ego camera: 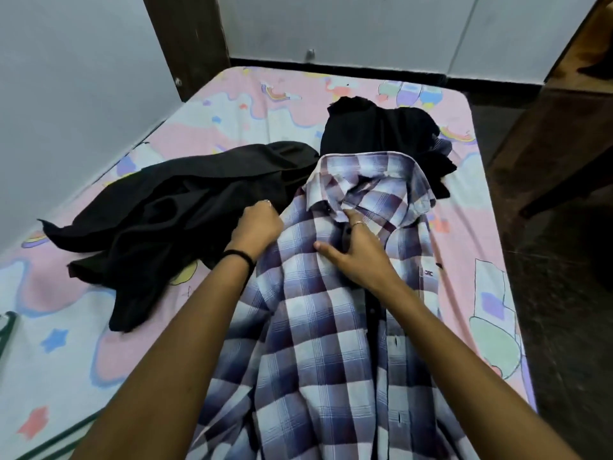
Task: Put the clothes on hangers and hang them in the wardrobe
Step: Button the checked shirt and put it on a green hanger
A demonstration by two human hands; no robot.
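A blue, white and maroon checked shirt (331, 327) lies front up on the bed, collar away from me. My left hand (257, 224) grips the shirt's left shoulder with curled fingers. My right hand (356, 250) holds the front placket just below the collar, and something dark shows between its fingers, perhaps a hanger's hook. A black garment (172, 210) lies crumpled to the left of the shirt. Another black garment (384, 131) sits beyond the collar. A green hanger (8, 323) peeks in at the left edge.
The bed (232, 104) has a pink and blue cartoon sheet. White wardrobe doors (348, 28) with a small knob stand behind it. A dark wooden post (189, 34) rises at the back left. Dark floor (547, 293) and brown wooden furniture (564, 127) lie to the right.
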